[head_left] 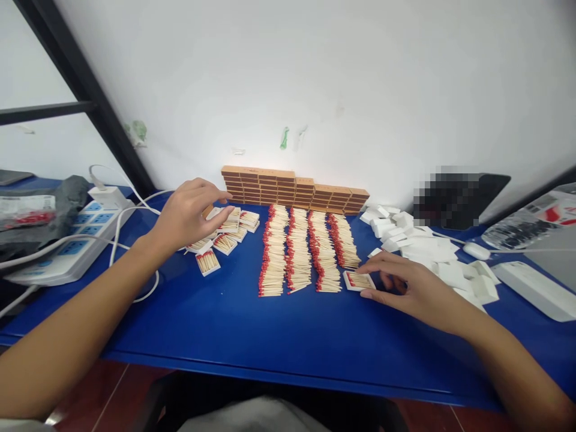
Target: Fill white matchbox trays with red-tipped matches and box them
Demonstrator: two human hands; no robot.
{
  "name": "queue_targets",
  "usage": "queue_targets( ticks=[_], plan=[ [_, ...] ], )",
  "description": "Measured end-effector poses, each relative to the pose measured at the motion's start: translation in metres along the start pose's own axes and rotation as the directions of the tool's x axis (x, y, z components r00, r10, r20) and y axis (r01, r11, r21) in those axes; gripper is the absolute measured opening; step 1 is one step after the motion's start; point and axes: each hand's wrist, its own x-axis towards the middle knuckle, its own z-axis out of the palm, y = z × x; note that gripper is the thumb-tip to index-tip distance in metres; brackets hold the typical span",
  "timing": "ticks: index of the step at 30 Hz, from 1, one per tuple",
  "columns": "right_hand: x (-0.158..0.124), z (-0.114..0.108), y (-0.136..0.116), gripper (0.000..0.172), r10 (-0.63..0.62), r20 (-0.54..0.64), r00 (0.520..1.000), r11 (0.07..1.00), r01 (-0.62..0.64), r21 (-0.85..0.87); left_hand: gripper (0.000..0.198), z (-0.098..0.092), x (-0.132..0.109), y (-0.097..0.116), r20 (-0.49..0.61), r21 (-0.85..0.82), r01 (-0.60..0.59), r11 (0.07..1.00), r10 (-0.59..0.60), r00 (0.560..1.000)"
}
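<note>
My right hand [405, 285] pinches the end of a small white matchbox tray [359, 287] on the table, with red-headed matches lying in it. My left hand [191, 210] hovers at the left with thumb and fingers apart and nothing visible between them. Under and beside it lie several match-filled trays [225, 243], some overlapping; a brown edge shows partly hidden behind the hand. Between the hands, loose matches are laid in several long rows [297, 252], their red heads to the left. Close to my right hand is a heap of white trays [432, 252].
Stacked brown matchboxes [270, 186] stand along the wall. On the left are a power strip [85, 228] with white cables and a grey bag [40, 210]. A dark object [463, 201], a white oblong case [537, 288] and clear plastic packaging [517, 225] occupy the right side of the blue table [252, 342].
</note>
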Motion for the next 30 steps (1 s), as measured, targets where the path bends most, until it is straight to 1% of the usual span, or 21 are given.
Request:
queue_targets(
  ticks=[3, 6, 8, 10, 12, 16, 19, 26, 30],
  plan=[
    [0.001, -0.002, -0.003, 0.041, -0.002, 0.020, 1.000, 1.000, 0.002, 0.019, 0.028, 0.000, 0.000, 0.001, 0.005, -0.001, 0.001, 1.000, -0.001, 1.000],
    [0.001, -0.008, -0.003, 0.040, 0.003, 0.086, 0.996, 0.999, -0.006, 0.034, 0.029, -0.001, 0.001, 0.003, 0.008, 0.001, 0.000, 1.000, 0.000, 1.000],
    [0.000, -0.011, -0.002, 0.040, 0.009, 0.124, 0.992, 1.000, -0.013, 0.025, 0.029, -0.002, 0.002, 0.003, 0.010, 0.004, -0.004, 1.000, 0.004, 1.000],
    [-0.001, -0.011, 0.000, 0.041, 0.021, 0.135, 0.991, 1.000, -0.021, -0.001, 0.029, -0.003, 0.002, 0.004, 0.013, 0.008, -0.009, 1.000, 0.009, 1.000],
    [-0.001, -0.009, 0.001, 0.043, 0.027, 0.114, 0.993, 0.999, -0.025, -0.026, 0.029, -0.004, 0.002, 0.004, 0.013, 0.010, -0.013, 1.000, 0.013, 1.000],
    [-0.001, -0.002, -0.001, 0.036, 0.016, 0.090, 0.996, 0.999, -0.013, -0.033, 0.029, -0.003, 0.002, 0.004, 0.003, 0.014, -0.023, 1.000, 0.023, 1.000],
    [0.002, 0.000, -0.003, 0.038, 0.003, 0.086, 0.996, 0.999, 0.001, -0.044, 0.028, -0.002, 0.003, 0.004, -0.013, 0.025, -0.045, 0.999, 0.045, 0.999],
    [0.011, 0.000, 0.000, 0.045, -0.025, 0.021, 0.999, 0.997, 0.027, -0.074, 0.025, -0.001, 0.003, 0.004, -0.052, 0.049, -0.096, 0.994, 0.099, 0.994],
    [0.017, 0.003, 0.005, 0.046, -0.020, -0.028, 0.999, 0.995, 0.017, -0.101, 0.025, 0.000, 0.003, 0.003, -0.060, 0.039, -0.110, 0.993, 0.112, 0.992]
  ],
)
